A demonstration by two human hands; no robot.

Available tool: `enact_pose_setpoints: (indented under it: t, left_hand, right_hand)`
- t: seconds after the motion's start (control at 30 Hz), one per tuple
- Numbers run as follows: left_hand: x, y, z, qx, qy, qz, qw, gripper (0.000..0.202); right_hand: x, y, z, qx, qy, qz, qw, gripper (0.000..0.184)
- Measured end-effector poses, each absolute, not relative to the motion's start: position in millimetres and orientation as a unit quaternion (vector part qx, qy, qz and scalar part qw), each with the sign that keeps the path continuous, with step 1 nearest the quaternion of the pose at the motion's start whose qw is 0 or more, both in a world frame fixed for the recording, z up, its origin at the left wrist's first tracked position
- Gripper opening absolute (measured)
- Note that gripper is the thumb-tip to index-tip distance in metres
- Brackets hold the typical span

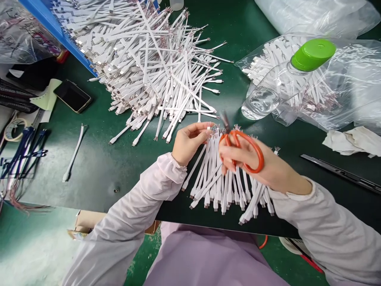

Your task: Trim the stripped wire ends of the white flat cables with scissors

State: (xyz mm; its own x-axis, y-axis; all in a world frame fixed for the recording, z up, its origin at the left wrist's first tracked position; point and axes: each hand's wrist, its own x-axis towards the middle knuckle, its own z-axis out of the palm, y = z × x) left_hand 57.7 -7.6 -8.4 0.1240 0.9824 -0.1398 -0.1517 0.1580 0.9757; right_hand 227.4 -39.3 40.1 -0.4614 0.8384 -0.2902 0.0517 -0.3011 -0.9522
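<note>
My left hand (188,142) pinches the stripped end of a short white cable (200,159) at the left of a fanned row of white cables (226,186) lying on the dark green table (119,159). My right hand (253,161) grips orange-handled scissors (242,147), fingers through the loops, with the blades pointing up over the cables' wire ends. Both hands are closed. The row's connector ends point toward me at the table's near edge.
A big heap of white cables (149,59) lies behind, beside a blue tray edge (53,28). A clear bottle with a green cap (312,53) rests on bagged cables (297,83). A phone (72,95), one loose cable (73,153), tape (13,129) and wires sit left.
</note>
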Motion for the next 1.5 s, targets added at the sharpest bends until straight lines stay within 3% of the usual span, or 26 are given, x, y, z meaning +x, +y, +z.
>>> enact_pose_setpoints:
  t: [0.17, 0.77, 0.87, 1.0, 1.07, 1.23, 1.3, 1.4, 1.5]
  left_hand:
    - [57.1, -6.3, -10.1, 0.469, 0.458, 0.471, 0.590, 0.021]
    - [58.0, -6.9, -14.0, 0.489, 0.430, 0.484, 0.585, 0.022]
    - [58.7, -7.7, -14.3, 0.484, 0.434, 0.476, 0.592, 0.026]
    - [53.9, -4.0, -11.3, 0.522, 0.423, 0.425, 0.607, 0.035]
    - [44.8, 2.5, -7.9, 0.574, 0.452, 0.403, 0.552, 0.034]
    - [11.2, 27.6, 2.1, 0.678, 0.612, 0.349, 0.209, 0.029]
    - [2.4, 36.3, 5.2, 0.694, 0.651, 0.280, 0.125, 0.032]
    - [-3.5, 44.2, 11.1, 0.702, 0.689, 0.148, 0.105, 0.030]
    - [-9.1, 45.9, 23.3, 0.700, 0.701, 0.070, 0.114, 0.014]
  right_hand:
    - [215.4, -46.9, 32.9, -0.371, -0.400, 0.797, 0.258, 0.026]
    - [207.4, -48.8, 26.4, -0.431, -0.403, 0.758, 0.279, 0.030]
    - [209.2, -50.4, 25.1, -0.472, -0.443, 0.702, 0.296, 0.026]
    - [211.5, -51.9, 18.2, -0.528, -0.610, 0.483, 0.340, 0.012]
    - [209.3, -51.4, 10.4, -0.478, -0.712, 0.383, 0.343, 0.003]
    - [196.8, -46.1, -9.7, -0.297, -0.882, 0.270, 0.246, 0.014]
    - [196.5, -42.9, -12.0, -0.282, -0.906, 0.234, 0.212, 0.015]
    - [206.9, -37.7, -8.4, -0.287, -0.912, 0.240, 0.167, 0.015]
    - [222.5, -32.6, -2.4, -0.299, -0.908, 0.264, 0.127, 0.014]
